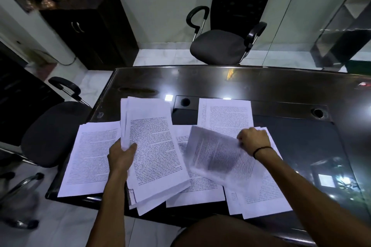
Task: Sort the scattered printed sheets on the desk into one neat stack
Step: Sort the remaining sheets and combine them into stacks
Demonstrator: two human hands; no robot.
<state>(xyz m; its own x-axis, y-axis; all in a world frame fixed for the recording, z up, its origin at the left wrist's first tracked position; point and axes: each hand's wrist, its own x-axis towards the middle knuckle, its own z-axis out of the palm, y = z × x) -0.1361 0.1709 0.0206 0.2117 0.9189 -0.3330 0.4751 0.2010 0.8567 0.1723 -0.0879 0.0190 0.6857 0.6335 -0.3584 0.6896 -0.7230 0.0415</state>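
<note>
the dark glossy desk (261,90) is the landmark. the left hand (120,156) grips a thick bundle of printed sheets (152,146), tilted above the desk's near edge. the right hand (254,141), a black band (262,149) at its wrist, pinches one blurred sheet (216,158) lifted over loose pages (261,196) on the desk. more pages (90,156) lie at the desk's left corner, another pile (226,116) towards its middle. an office chair (220,44) stands beyond the desk, a second chair (50,130) left of it, a dark cabinet (90,30) behind. the print is too small to read.
</note>
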